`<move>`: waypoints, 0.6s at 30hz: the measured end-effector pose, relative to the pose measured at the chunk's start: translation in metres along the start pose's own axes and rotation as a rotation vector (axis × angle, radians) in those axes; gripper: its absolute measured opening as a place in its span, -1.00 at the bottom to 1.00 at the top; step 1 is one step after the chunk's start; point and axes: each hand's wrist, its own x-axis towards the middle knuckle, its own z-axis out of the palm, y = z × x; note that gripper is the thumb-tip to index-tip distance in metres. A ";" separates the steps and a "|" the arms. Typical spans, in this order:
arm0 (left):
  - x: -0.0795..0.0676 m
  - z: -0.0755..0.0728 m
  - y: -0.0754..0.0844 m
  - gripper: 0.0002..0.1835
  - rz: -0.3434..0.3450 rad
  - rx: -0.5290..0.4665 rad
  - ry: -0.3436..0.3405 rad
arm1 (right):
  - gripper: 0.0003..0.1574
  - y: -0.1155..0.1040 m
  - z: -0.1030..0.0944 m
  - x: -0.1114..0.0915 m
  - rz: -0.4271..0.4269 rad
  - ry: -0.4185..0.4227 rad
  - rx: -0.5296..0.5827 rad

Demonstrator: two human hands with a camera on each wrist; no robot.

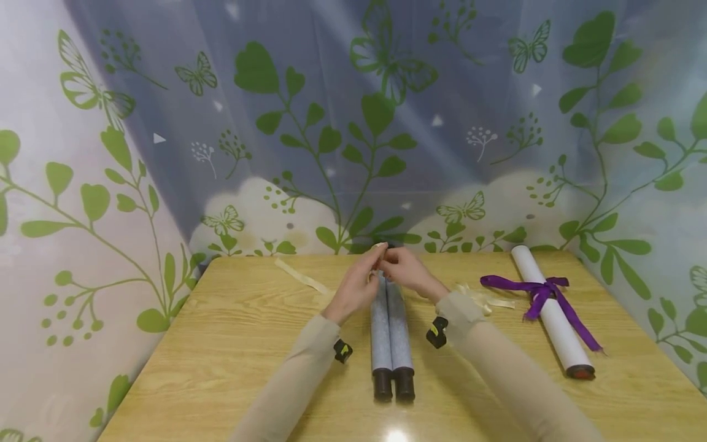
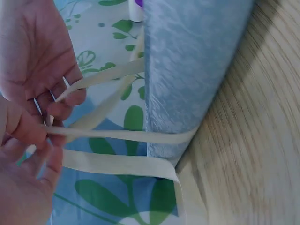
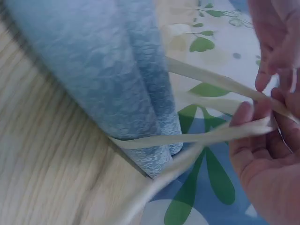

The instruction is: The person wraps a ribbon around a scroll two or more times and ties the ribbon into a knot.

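A pale blue scroll (image 1: 380, 334), patterned and wound into two rolls side by side, lies lengthwise on the table with dark brown end knobs toward me. At its far end, both hands meet over a thin cream ribbon. My left hand (image 1: 356, 285) pinches the ribbon (image 2: 136, 136) between thumb and fingers. My right hand (image 1: 410, 271) has curled fingers holding ribbon strands (image 3: 248, 129). In both wrist views several stretches of ribbon run from the fingers to the scroll, and one passes round the rolls. Whether a knot is formed is hidden by the fingers.
A white roll (image 1: 558, 325) tied with a purple ribbon (image 1: 544, 288) lies at the table's right. Cream ribbon tails (image 1: 304, 277) spread left of the hands, and more cream ribbon (image 1: 486, 301) lies beyond the right wrist. A leaf-printed curtain (image 1: 342, 123) borders the table's back.
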 end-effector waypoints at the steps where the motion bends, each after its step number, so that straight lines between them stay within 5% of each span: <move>1: 0.001 0.000 0.001 -0.27 -0.028 -0.024 -0.006 | -0.63 -0.001 -0.001 0.001 0.006 -0.004 0.052; 6: 0.008 0.002 0.000 -0.36 -0.154 -0.179 -0.017 | -0.49 -0.005 -0.003 0.002 0.027 -0.040 0.215; 11: 0.007 0.005 -0.008 -0.43 -0.184 -0.231 0.015 | -0.49 -0.006 -0.004 0.001 0.043 -0.069 0.238; 18: -0.003 0.004 -0.018 -0.64 -0.203 -0.317 0.110 | -0.46 -0.003 -0.002 -0.002 0.087 0.010 0.213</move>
